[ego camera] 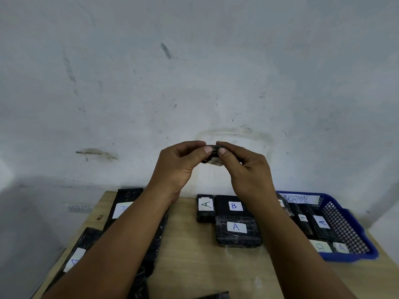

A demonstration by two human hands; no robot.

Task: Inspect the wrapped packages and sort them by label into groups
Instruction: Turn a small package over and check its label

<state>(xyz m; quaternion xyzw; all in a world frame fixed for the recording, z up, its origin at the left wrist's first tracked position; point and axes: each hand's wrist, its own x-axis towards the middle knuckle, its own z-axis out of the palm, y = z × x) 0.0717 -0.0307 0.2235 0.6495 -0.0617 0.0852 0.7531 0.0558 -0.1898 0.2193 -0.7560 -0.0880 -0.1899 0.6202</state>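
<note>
I hold a small dark wrapped package [212, 155] up in front of the wall, pinched between my left hand [180, 164] at 9 o'clock and my right hand [244, 167] at 3 o'clock; its label is mostly hidden, perhaps facing down. Labelled packages [236, 221] lie on the tabletop [190, 251] at 6 o'clock.

Fingers [224, 151] hide held package's [212, 157] label

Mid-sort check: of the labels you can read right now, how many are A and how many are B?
A labels: 5, such as the one on the centre package
B labels: 2, such as the one behind it
Total: 7
The small package in the hands shows no readable label.
</note>
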